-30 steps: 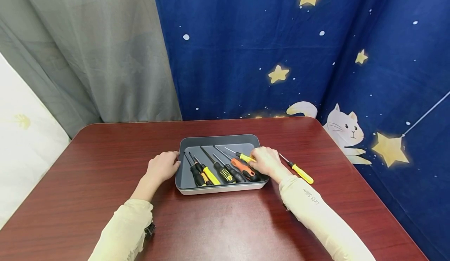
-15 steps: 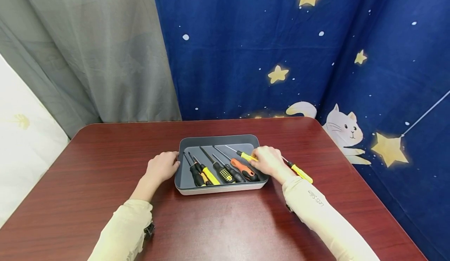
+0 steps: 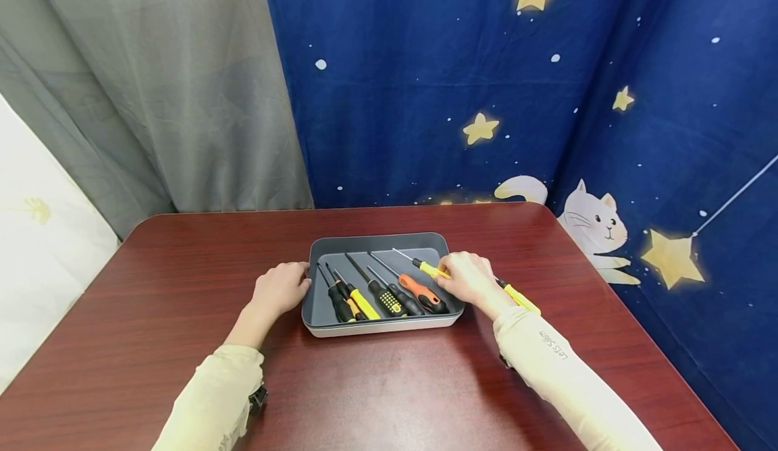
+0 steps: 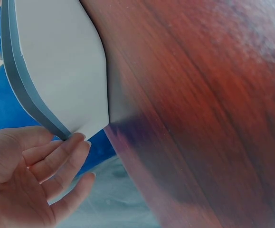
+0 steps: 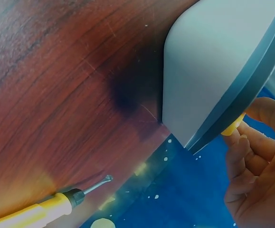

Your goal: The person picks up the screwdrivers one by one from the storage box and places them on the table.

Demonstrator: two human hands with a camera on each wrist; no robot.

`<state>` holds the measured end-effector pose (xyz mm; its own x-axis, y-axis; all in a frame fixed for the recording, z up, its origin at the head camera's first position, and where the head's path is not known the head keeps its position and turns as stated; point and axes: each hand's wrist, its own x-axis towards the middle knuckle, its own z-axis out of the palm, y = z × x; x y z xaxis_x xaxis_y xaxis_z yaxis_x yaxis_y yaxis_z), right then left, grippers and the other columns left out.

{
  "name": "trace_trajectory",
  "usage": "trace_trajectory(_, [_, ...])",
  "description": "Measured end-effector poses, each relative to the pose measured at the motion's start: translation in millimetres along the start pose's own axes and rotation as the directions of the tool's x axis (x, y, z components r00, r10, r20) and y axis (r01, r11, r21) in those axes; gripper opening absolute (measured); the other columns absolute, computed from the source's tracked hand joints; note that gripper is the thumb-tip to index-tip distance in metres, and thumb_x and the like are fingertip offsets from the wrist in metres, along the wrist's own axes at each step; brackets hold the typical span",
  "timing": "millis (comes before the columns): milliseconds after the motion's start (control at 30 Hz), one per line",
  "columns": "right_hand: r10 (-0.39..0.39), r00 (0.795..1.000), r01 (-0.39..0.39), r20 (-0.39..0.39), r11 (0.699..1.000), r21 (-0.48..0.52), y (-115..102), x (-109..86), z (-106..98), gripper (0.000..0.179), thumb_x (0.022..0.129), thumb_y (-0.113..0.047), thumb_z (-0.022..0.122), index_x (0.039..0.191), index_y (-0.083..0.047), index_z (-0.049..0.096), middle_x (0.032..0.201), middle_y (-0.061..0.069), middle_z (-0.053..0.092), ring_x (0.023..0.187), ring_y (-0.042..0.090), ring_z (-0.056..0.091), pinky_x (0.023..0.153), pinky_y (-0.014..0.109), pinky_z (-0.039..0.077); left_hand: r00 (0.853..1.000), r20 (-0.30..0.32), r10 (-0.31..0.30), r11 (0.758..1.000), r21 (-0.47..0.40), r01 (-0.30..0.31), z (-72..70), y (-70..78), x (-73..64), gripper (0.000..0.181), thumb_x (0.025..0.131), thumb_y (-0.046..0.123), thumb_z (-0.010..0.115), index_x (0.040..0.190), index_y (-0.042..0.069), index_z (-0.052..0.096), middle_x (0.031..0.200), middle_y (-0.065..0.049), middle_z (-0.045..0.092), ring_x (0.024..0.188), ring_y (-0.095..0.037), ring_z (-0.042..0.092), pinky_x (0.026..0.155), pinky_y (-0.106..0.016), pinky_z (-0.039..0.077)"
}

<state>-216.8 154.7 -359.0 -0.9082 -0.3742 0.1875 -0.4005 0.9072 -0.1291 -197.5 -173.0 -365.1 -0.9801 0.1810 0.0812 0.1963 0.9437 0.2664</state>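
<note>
A grey-lined tray (image 3: 379, 329) with a pale outside holds several screwdrivers in a row. My left hand (image 3: 282, 287) is at the tray's left end; in the left wrist view thumb and fingertips pinch its rim (image 4: 56, 129). Over the tray's right end, my right hand (image 3: 468, 278) pinches the handle of a yellow screwdriver (image 3: 427, 269), whose shaft points to the back left. Most of that handle is hidden behind the fingers. An orange-handled screwdriver (image 3: 419, 290) lies closest to it. Further left are a black one (image 3: 406, 298) and a yellow-dotted black one (image 3: 386, 300).
Another yellow screwdriver (image 3: 521, 298) lies on the reddish-brown table (image 3: 389, 390), right of the tray and partly behind my right wrist. More screwdrivers, including a yellow-handled one (image 3: 366, 304), fill the tray's left half. Grey and blue curtains (image 3: 425, 86) hang behind the table.
My right hand has shifted slightly to the right with the yellow screwdriver, and now covers more of the one on the table. The left hand and the tray stay in place.
</note>
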Motion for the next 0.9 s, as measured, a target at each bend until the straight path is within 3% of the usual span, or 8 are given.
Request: trace_trajectory(900, [0.029,0.998,-0.028,-0.051,0.999,0.027,6.2,-7.5,-11.7,0.010,0.073,-0.027,0.065,0.075,-0.018,0.068,0.060,-0.008,0.051,0.053,0.013,0.046,0.043,0.032,0.036,1.000,0.005,-0.007,1.000,0.008,0.007,0.0,0.6,-0.3,0.031,0.084,0.013,0.056,0.111,0.001,0.059,0.102,-0.018,0.059,0.084,-0.036,0.057,0.062,-0.052,0.044])
